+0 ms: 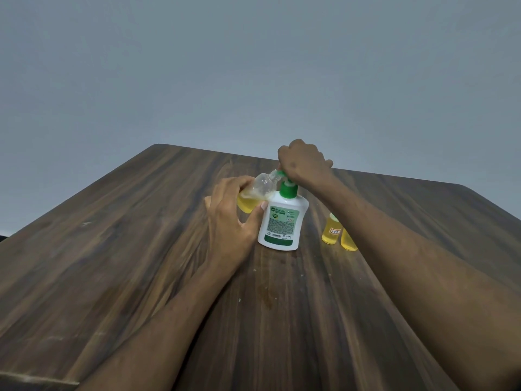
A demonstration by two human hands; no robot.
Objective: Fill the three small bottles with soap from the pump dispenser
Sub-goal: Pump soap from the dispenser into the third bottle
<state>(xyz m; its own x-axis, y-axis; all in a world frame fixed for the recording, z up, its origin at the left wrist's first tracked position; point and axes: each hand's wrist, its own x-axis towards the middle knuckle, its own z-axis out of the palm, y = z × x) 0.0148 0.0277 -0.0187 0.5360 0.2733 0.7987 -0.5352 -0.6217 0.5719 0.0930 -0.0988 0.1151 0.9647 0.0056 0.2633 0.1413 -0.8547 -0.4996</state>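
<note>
While tilted in the gripping left hand (229, 218), small bottle (255, 194) looks clear, part-filled yellow. Right hand (303, 162) curls on green pump dispenser (283, 218) head.

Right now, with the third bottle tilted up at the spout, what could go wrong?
1. The clear small bottle, partly filled with yellow soap, is held tilted by the left hand; its narrow mouth may slip off the green pump spout, dripping soap on the wooden table.
2. The right hand pressing alone could tip the white pump dispenser.
3. The two filled small bottles stand beside the right forearm, which could knock them.
</note>
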